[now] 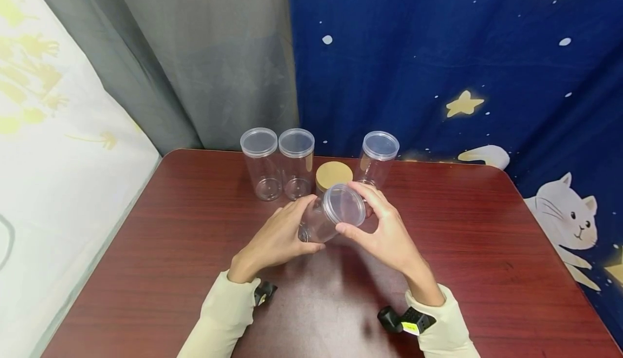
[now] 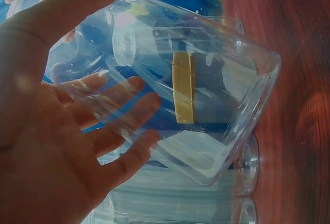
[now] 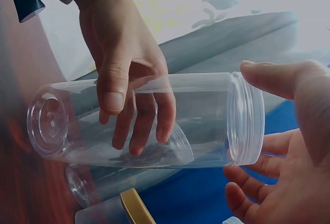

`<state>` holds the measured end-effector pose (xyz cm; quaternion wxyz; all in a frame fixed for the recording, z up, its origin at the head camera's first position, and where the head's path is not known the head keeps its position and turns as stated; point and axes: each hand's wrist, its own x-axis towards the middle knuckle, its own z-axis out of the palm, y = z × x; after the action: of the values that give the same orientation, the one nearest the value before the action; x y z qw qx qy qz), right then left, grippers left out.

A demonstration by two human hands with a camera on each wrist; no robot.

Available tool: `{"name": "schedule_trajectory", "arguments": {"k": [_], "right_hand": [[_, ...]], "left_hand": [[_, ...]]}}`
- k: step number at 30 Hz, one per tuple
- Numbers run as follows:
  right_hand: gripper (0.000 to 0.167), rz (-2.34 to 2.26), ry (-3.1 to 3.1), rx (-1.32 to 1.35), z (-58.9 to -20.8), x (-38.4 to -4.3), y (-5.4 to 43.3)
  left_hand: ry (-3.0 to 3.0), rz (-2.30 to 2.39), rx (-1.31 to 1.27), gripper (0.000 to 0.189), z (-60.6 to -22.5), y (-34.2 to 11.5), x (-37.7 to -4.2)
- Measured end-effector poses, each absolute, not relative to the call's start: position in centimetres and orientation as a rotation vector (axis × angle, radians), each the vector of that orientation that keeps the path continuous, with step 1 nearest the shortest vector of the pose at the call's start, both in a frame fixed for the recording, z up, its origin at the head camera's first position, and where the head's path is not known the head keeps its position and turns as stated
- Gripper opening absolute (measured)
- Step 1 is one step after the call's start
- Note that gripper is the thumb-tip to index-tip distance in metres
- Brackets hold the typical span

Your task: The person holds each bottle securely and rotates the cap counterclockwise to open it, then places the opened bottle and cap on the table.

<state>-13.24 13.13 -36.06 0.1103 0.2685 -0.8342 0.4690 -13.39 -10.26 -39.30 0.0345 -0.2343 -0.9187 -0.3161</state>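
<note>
A clear plastic jar (image 1: 316, 221) is tilted above the table, its clear screw lid (image 1: 344, 205) turned up and to the right. My left hand (image 1: 276, 239) holds the jar's body, thumb on one side and fingers around the other. At the lid end, my right hand (image 1: 389, 234) grips the lid's rim between thumb and fingers. In the right wrist view the jar (image 3: 206, 121) lies sideways between both hands, with its round base at the left. The left wrist view shows the transparent wall (image 2: 154, 33) in front of the left fingers.
Two clear lidded jars (image 1: 267, 171) (image 1: 298, 168) stand side by side at the table's back. Another clear jar (image 1: 372, 168) stands to their right. Between them is a tan-lidded container (image 1: 334, 175), partly hidden by the held jar. Curtains (image 1: 233, 66) hang behind the reddish-brown table (image 1: 185, 250).
</note>
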Motion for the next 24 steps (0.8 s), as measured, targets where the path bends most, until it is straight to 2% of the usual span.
{"name": "schedule_trajectory", "arguments": {"k": [11, 16, 24], "right_hand": [[0.075, 1.454, -2.472, 0.83, -35.89, -13.05, 13.17], [0.082, 1.414, -2.489, 0.827, -35.96, -13.14, 13.11], [0.083, 1.297, -2.473, 0.73, -36.15, -13.08, 12.73]], "left_hand": [[-2.83, -0.978, -0.71, 0.087, -39.37, -10.38, -13.46], [-2.836, -0.969, -0.708, 0.087, -39.47, -10.38, -13.49], [-2.835, -0.948, -0.715, 0.086, -39.38, -10.32, -13.5]]}}
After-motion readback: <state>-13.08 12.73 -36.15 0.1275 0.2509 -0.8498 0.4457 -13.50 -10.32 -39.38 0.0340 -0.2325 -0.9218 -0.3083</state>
